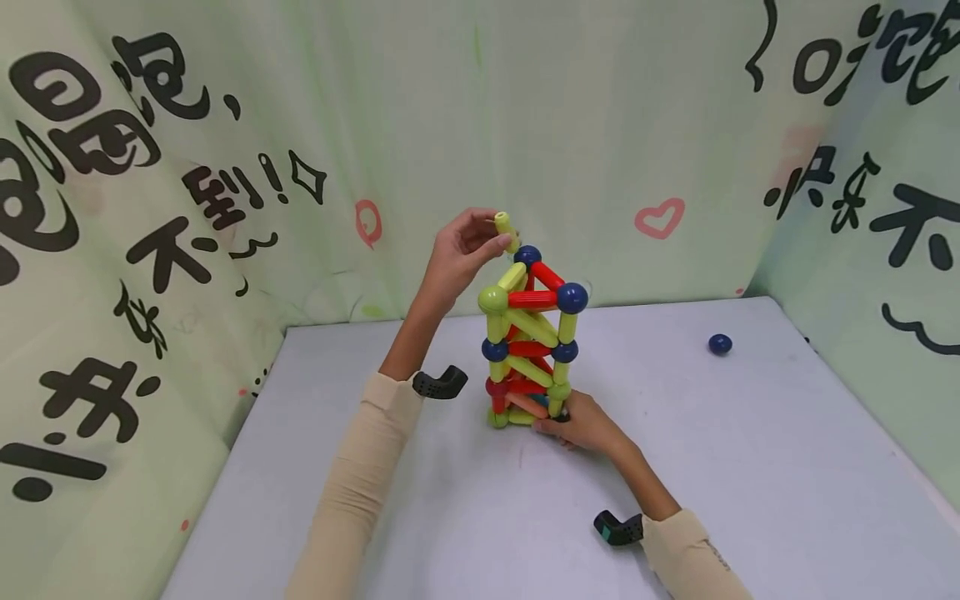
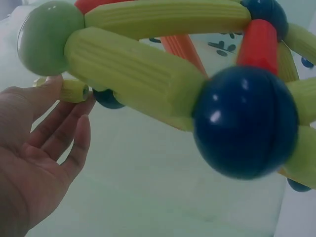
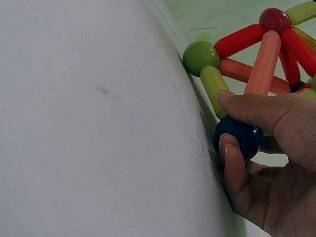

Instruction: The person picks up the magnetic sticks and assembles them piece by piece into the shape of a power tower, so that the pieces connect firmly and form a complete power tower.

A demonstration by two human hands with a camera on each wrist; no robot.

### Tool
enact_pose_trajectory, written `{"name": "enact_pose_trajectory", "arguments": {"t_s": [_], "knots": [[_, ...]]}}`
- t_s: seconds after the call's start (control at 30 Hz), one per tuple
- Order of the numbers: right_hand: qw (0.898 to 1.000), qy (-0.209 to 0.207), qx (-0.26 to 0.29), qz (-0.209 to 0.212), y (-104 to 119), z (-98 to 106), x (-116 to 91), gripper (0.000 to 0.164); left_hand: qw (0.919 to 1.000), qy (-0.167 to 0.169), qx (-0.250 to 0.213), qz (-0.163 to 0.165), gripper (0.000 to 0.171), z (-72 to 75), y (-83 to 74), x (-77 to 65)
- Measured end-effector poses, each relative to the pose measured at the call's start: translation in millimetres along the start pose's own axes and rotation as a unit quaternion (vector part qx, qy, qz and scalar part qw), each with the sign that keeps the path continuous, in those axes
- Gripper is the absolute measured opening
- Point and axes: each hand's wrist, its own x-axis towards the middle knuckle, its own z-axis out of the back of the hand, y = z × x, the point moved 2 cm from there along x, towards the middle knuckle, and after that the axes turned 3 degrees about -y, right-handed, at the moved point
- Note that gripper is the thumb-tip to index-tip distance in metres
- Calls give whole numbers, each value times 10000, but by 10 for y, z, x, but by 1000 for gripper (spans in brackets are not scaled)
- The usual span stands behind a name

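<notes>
A tower of magnetic rods and balls (image 1: 528,337) stands on the table, built from yellow-green and red rods with blue, green and red balls. At its top, my left hand (image 1: 467,250) pinches a short yellow-green rod (image 1: 506,232) beside the topmost blue ball (image 1: 528,256). The left wrist view shows that rod (image 2: 74,91) between thumb and fingers, close to a partly hidden blue ball. Down at the base, my right hand (image 1: 585,423) grips a blue corner ball (image 3: 239,137), thumb over the adjoining rods and fingers curled around the ball.
A loose blue ball (image 1: 720,344) lies on the white table (image 1: 660,467) to the right of the tower. Pale green curtains (image 1: 570,108) with dark lettering stand behind the table and at both sides.
</notes>
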Motion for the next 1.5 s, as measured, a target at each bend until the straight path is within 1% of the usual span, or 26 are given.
{"name": "enact_pose_trajectory", "arguments": {"t_s": [0.1, 0.17, 0.4, 0.6, 0.67, 0.73, 0.8, 0.83, 0.9, 0.97, 1.03, 1.07, 1.1, 1.17, 1.23, 1.27, 1.3, 1.37, 1.43, 1.5], "knots": [[10000, 30, 23, 20, -6, -9, -1, 46, 9995, 253, 172, -53, 33, -75, -69, 67], [10000, 49, 55, 40, -9, -15, -1, 45, 9989, 334, 307, -70, 32, -107, -82, 95], [9999, 46, 72, 106, -16, -9, 4, 46, 9959, 342, 831, -102, 32, -149, -119, 135], [9999, 30, 34, 130, 3, 15, 3, 45, 9936, 328, 1068, -143, 33, -166, -117, 169], [9999, 32, 32, 110, 5, 11, 8, 44, 9934, 247, 1115, -98, 33, -139, -89, 157], [9999, 59, 71, 72, 11, 6, 12, 43, 9924, 67, 1226, -11, 31, -70, -17, 133], [9999, 129, 78, 64, 22, 14, 11, 45, 9894, -183, 1434, 142, 31, 48, 115, 90], [9998, 171, 69, 71, 35, 30, 5, 46, 9864, -321, 1597, 235, 31, 124, 198, 61], [9997, 212, -24, 66, 74, 81, -12, 46, 9756, -553, 2062, 511, 30, 308, 406, -24], [9995, 163, -240, 139, 123, 155, -30, 47, 9597, -674, 2561, 937, 27, 499, 629, -141], [9986, 28, -464, 246, 181, 235, -51, 48, 9392, -661, 3058, 1414, 23, 670, 857, -282], [9980, -60, -562, 290, 207, 268, -60, 47, 9273, -626, 3307, 1635, 21, 745, 978, -356], [9973, -139, -636, 341, 233, 297, -68, 47, 9160, -592, 3503, 1862, 20, 808, 1086, -433], [9958, -226, -734, 492, 279, 338, -79, 47, 8935, -540, 3866, 2219, 21, 905, 1295, -582], [9951, -291, -757, 569, 313, 352, -81, 45, 8755, -498, 4108, 2494, 24, 968, 1480, -716], [9948, -319, -751, 602, 327, 354, -83, 44, 8687, -478, 4183, 2612, 25, 985, 1557, -778], [9946, -339, -753, 629, 335, 353, -83, 45, 8657, -455, 4185, 2708, 26, 994, 1618, -834], [9945, -388, -721, 655, 346, 341, -81, 46, 8638, -398, 4169, 2800, 28, 994, 1712, -919], [9946, -439, -678, 653, 346, 332, -80, 47, 8623, -323, 4188, 2829, 28, 979, 1763, -975], [9947, -453, -637, 672, 342, 328, -76, 48, 8610, -301, 4234, 2801, 26, 956, 1778, -1007]]}}
